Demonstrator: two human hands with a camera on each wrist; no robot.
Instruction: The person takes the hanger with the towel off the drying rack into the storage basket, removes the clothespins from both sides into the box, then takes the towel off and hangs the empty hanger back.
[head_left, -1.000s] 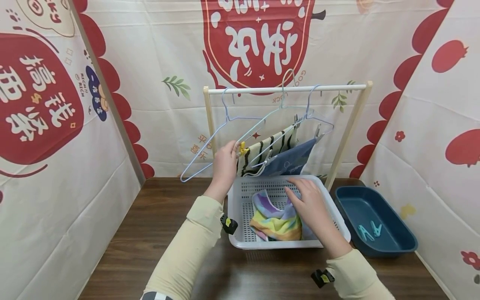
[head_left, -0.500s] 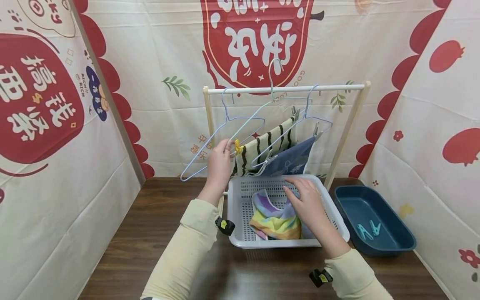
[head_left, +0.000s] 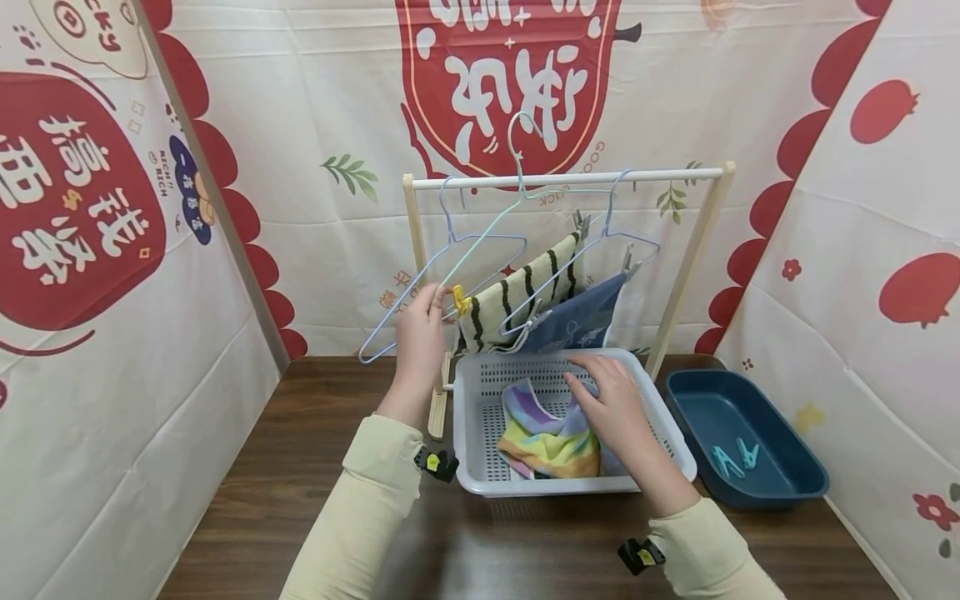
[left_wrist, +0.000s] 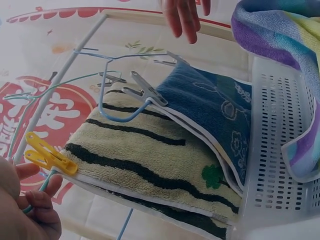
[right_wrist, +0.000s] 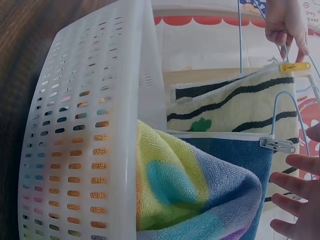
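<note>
Left hand (head_left: 422, 332) grips green hanger (head_left: 482, 239) by one corner, likely steadying it; yellow clip (head_left: 460, 301) just beside pins striped towel (head_left: 527, 288) rightward of it, presumably against slipping. Right hand (head_left: 613, 402), well apart, loosely spread above basket (head_left: 555, 488), holds nothing.

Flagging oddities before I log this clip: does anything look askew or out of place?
Yes: the teal hanger tilts, and its hook stands above the rail instead of hanging on it. The left hand grips the hanger's lower end, which likely explains this. No spill or damage shows.
</note>
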